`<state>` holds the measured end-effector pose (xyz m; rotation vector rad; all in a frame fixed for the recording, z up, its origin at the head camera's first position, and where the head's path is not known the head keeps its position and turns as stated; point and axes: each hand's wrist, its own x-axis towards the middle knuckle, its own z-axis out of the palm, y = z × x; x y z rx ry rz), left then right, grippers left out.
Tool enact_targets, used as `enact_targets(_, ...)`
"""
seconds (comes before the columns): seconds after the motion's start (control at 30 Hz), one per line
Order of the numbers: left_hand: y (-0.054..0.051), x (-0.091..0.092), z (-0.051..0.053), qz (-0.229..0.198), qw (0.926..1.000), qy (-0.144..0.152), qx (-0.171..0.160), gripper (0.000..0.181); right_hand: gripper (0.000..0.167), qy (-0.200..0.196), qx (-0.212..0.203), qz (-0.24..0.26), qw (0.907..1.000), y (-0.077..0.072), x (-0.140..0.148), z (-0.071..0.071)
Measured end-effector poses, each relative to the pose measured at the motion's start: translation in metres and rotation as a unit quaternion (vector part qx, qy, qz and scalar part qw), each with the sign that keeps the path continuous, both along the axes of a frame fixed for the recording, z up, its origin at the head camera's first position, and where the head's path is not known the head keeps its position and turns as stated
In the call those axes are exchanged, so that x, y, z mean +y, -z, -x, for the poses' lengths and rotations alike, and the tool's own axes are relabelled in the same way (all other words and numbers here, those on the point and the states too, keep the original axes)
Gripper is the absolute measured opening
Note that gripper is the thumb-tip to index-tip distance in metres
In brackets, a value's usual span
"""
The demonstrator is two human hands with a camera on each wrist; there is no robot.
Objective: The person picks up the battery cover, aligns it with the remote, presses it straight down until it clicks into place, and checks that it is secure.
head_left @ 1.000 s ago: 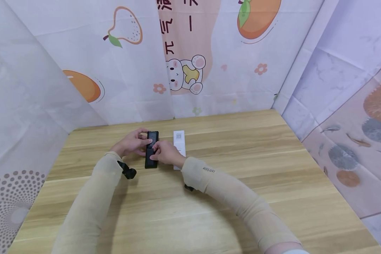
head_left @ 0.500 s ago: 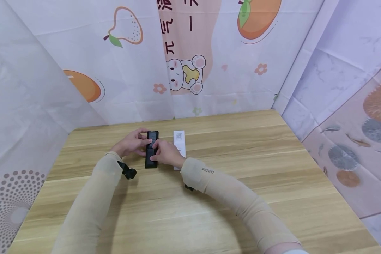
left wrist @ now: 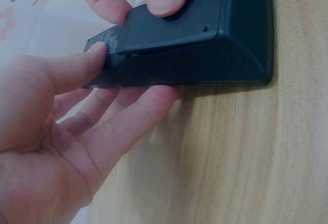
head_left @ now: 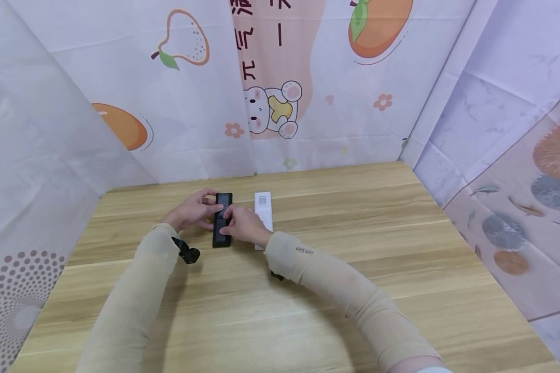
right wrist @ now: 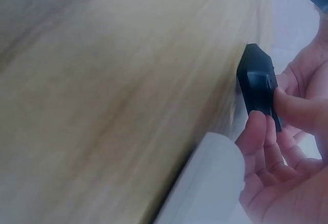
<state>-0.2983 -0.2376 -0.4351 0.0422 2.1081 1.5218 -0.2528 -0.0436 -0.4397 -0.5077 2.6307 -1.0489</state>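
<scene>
A black remote control [head_left: 222, 199] lies back side up on the table, with a printed label at its far end. My left hand [head_left: 196, 209] grips it from the left, thumb on the label and fingers along the side in the left wrist view. On the near half of its back sits the battery cover [left wrist: 179, 24], its label-side end slightly raised with a thin gap below. My right hand [head_left: 245, 224] holds this cover, thumb pressing on top and curled fingers at its raised end. The right wrist view shows the right thumb [right wrist: 294, 108] on the black remote's back.
Just right of the black remote, partly under my right hand and wrist, lies a long white object [head_left: 263, 204] with a QR code on top. The wooden table [head_left: 336, 207] meets a printed curtain [head_left: 196, 124] at the back. Each wrist wears a black camera strap.
Hardly anything differs. Both hands stay in place on the remote and its cover; the right forearm shifts very slightly.
</scene>
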Motion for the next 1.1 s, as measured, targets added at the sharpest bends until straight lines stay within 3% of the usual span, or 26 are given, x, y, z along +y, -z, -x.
enact_targets(0.5,0.0000,-0.0002,0.0003,-0.005,1.0000,-0.004,-0.003,0.059,0.015,0.019,0.007,-0.001,0.9998,-0.0021,-0.0031,0.0054)
enact_targets(0.73,-0.0007,0.0020,-0.0001,-0.010,0.9999,-0.004,0.003,0.059,0.016,0.025,-0.004,0.000,0.9997,-0.0064,-0.0052,0.0071)
enact_targets(1.1,0.0008,0.0021,-0.0001,-0.002,1.0000,-0.006,0.004,0.060,0.019,0.057,-0.060,0.031,0.9961,-0.0046,-0.0047,0.0092)
